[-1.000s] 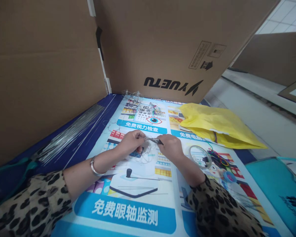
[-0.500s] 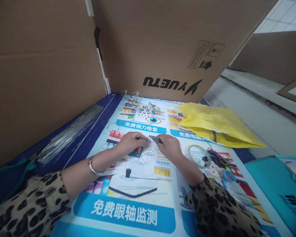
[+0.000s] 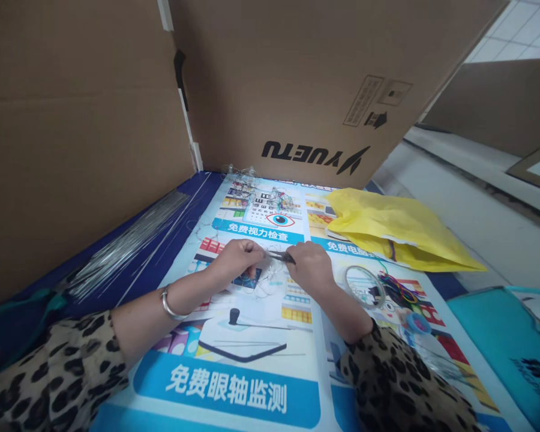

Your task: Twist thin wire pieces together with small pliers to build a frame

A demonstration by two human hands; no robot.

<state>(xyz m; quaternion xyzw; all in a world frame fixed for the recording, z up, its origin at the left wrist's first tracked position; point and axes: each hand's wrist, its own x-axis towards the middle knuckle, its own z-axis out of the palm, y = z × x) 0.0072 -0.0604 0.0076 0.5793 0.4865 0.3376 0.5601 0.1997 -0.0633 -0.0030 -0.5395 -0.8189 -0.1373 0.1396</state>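
Note:
My left hand (image 3: 234,259) is closed in a pinch on a thin silver wire (image 3: 270,282) that loops loosely down onto the printed poster (image 3: 234,384). A silver bangle circles that wrist. My right hand (image 3: 311,267) is wrapped round small dark pliers (image 3: 281,256), whose tip points left and meets the wire right at my left fingertips. Both hands hover just above the poster, almost touching each other. Both sleeves are leopard print.
A bundle of straight silver wires (image 3: 126,246) lies at the left beside a cardboard wall (image 3: 72,138). Finished wire pieces (image 3: 243,175) sit at the back. A yellow bag (image 3: 396,228), a tape roll (image 3: 364,283), coloured bands (image 3: 398,288) and a teal bag (image 3: 508,342) lie at the right.
The hands stay together over the same spot; the pliers' tip shifts slightly against the wire between frames. Nothing else has moved.

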